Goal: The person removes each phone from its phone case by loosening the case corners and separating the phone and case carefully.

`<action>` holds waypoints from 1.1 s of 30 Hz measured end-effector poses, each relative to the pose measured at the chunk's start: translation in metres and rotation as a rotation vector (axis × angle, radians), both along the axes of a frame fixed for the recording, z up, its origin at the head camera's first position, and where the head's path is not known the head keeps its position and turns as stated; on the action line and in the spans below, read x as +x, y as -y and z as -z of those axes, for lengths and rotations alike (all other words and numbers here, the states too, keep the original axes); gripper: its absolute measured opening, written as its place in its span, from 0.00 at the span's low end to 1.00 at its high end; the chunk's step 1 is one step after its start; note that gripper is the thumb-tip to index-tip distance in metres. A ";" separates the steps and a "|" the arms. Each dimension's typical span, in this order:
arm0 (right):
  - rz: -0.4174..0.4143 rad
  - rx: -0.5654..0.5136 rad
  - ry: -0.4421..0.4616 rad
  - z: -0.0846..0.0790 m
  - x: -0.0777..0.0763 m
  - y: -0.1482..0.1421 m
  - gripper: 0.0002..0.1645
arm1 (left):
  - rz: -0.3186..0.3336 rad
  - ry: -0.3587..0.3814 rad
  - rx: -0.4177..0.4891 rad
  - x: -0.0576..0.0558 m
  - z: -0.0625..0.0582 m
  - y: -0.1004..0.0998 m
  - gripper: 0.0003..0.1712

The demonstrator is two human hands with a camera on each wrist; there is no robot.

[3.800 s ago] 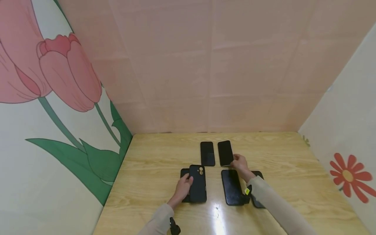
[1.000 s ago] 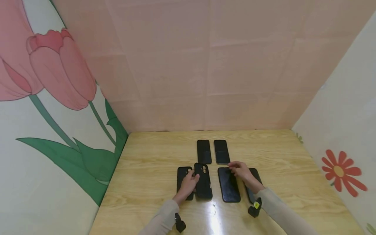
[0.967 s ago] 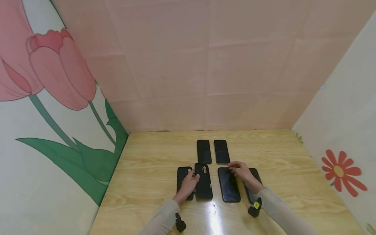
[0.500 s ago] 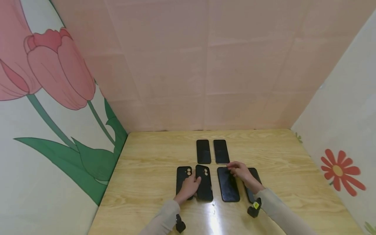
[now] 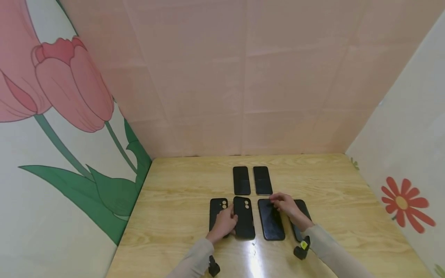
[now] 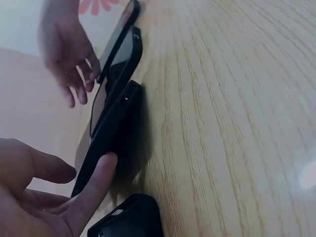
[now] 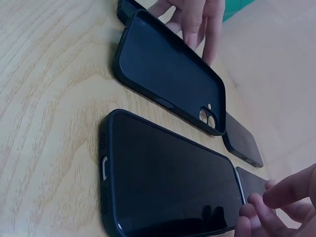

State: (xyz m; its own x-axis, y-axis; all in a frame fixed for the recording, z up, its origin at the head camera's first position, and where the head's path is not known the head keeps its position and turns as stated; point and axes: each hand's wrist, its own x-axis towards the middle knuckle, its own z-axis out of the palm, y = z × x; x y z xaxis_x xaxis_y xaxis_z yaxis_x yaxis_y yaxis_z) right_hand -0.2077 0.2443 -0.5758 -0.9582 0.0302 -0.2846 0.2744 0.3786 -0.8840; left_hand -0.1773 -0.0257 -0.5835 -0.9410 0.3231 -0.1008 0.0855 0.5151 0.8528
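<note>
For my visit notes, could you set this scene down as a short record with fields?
Left hand: holds a tilted case by its edge
Second case: on the table, left of the held one
Right hand: seems empty, near the front phone
Back row: left phone, right phone
Partly hidden: dark slab beneath right arm

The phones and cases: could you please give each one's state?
Central black case: empty, tilted, held by left hand
Leftmost black case: flat, partly hidden
Front cased black phone: flat, screen dark
Rear left phone, black: screen dark
Rear right phone, black: screen dark
Rightmost black slab: flat, partly hidden
</note>
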 end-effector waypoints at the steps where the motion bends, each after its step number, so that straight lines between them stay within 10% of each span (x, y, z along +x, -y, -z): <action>1: 0.005 0.007 -0.005 0.000 0.001 0.000 0.17 | -0.005 -0.001 0.003 0.000 0.000 0.000 0.29; 33: -0.074 0.326 -0.055 0.006 0.007 0.002 0.35 | -0.076 0.024 0.109 0.001 0.001 0.009 0.18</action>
